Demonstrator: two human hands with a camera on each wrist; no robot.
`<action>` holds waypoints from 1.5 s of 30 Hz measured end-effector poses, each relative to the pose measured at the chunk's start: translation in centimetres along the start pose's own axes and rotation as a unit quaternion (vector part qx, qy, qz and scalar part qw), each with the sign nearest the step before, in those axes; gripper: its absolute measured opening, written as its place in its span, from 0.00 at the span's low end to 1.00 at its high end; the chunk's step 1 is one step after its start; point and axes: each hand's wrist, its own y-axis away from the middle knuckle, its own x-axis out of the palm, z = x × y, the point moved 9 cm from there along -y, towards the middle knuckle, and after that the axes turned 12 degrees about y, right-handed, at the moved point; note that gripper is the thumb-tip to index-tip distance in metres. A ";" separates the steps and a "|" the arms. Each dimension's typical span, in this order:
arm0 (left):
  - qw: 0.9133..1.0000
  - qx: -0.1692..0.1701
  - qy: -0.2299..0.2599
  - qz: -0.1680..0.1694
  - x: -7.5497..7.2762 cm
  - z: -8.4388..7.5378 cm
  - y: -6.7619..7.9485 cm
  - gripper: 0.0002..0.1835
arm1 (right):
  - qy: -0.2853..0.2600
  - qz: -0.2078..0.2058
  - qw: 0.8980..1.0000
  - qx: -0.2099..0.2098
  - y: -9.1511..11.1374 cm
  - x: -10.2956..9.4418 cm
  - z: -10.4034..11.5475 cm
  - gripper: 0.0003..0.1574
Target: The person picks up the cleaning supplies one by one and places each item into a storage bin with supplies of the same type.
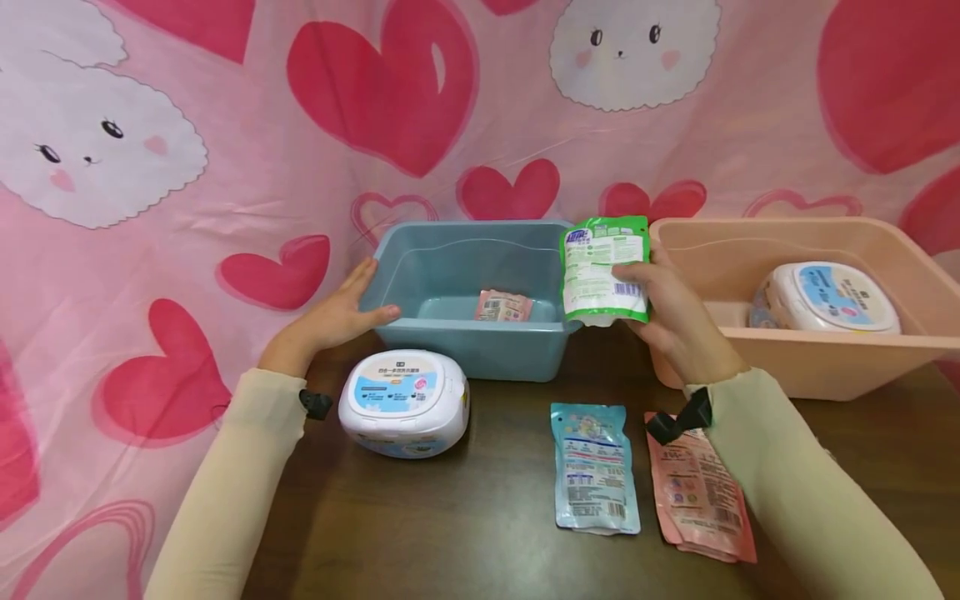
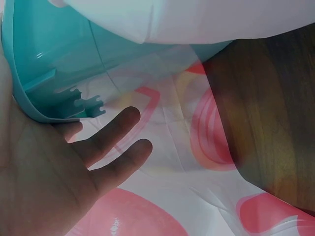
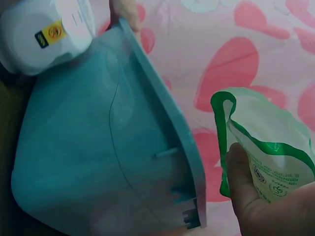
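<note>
My right hand [image 1: 672,307] grips a green-and-white pouch [image 1: 603,271] by its right side, thumb across the printed face. The pouch is held up at the right end of a blue plastic bin [image 1: 480,354]; in the right wrist view the pouch [image 3: 270,142] shows edge-on beside the thumb. At the bin's left end my left hand [image 1: 333,312] rests against the rim with fingers extended and thumb spread. The left wrist view shows those straight fingers outside the bin wall [image 2: 54,49]. Inside the bin lies a small pink packet [image 1: 503,306].
In front of the blue bin stands a white tub [image 1: 405,404] with a blue label. A light-blue pouch [image 1: 595,468] and pink pouches [image 1: 697,492] lie on the dark table [image 1: 480,517]. To the right, a peach bin [image 1: 765,362] holds another white tub [image 1: 840,296].
</note>
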 end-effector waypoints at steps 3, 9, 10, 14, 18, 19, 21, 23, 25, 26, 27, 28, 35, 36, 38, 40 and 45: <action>1.000 0.000 0.000 0.001 0.0 0.0 0.0 0.59 | 0.017 -0.014 1.000 0.018 -0.7 -0.3 -0.3 0.41; 1.000 0.003 0.005 -0.003 0.0 -0.3 0.0 0.58 | 0.040 -0.027 0.998 0.038 -1.8 -0.5 -0.4 0.43; 1.000 0.003 0.006 -0.004 0.0 -0.3 0.0 0.58 | 0.046 -0.030 0.998 0.042 -1.9 -0.5 -0.3 0.43; 1.000 -0.001 0.006 -0.006 0.0 -0.1 0.1 0.58 | 0.069 -0.039 0.995 0.060 -2.4 -0.8 -0.4 0.43; 1.000 -0.002 0.009 -0.010 -0.1 0.1 0.1 0.57 | 0.065 -0.026 0.996 0.050 -3.2 -0.4 -0.1 0.43; 1.000 -0.002 0.011 -0.012 -0.1 0.1 0.0 0.58 | 0.060 -0.021 0.997 0.046 -3.4 -0.3 0.0 0.43; 1.000 0.000 0.012 -0.013 -0.2 0.1 0.0 0.58 | 0.065 -0.017 0.997 0.041 -3.7 -0.2 0.1 0.42; 1.000 0.002 0.010 -0.013 -0.1 0.1 0.0 0.58 | 0.072 -0.014 0.997 0.041 -3.8 -0.1 0.2 0.43; 1.000 0.002 0.010 -0.011 0.0 0.2 0.1 0.59 | 0.077 -0.012 0.996 0.045 -3.7 0.0 0.1 0.43; 1.000 0.003 0.010 -0.009 0.0 0.1 0.2 0.59 | 0.082 -0.012 0.996 0.046 -3.7 0.0 0.1 0.44; 1.000 0.003 0.010 -0.008 0.0 0.1 0.2 0.59 | 0.083 -0.011 0.995 0.048 -3.6 0.0 0.1 0.44; 1.000 0.004 0.010 -0.008 0.0 0.1 0.2 0.58 | 0.084 -0.009 0.995 0.047 -3.6 0.0 0.1 0.44; 1.000 0.007 0.010 -0.006 0.1 0.2 0.0 0.58 | 0.085 -0.005 0.996 0.041 -3.6 0.0 0.2 0.43; 1.000 0.007 0.009 -0.005 0.1 0.2 -0.1 0.58 | 0.084 -0.006 0.996 0.042 -3.7 -0.1 0.1 0.43; 1.000 0.007 0.011 -0.006 0.1 0.2 -0.1 0.59 | 0.089 -0.003 0.995 0.044 -3.8 0.0 0.2 0.43; 1.000 0.004 0.012 -0.007 0.1 0.3 -0.1 0.59 | 0.097 -0.002 0.994 0.045 -3.9 0.1 0.2 0.43; 1.000 -0.005 0.011 -0.010 0.1 0.2 0.0 0.58 | 0.112 0.006 0.993 0.048 -4.0 0.3 0.5 0.43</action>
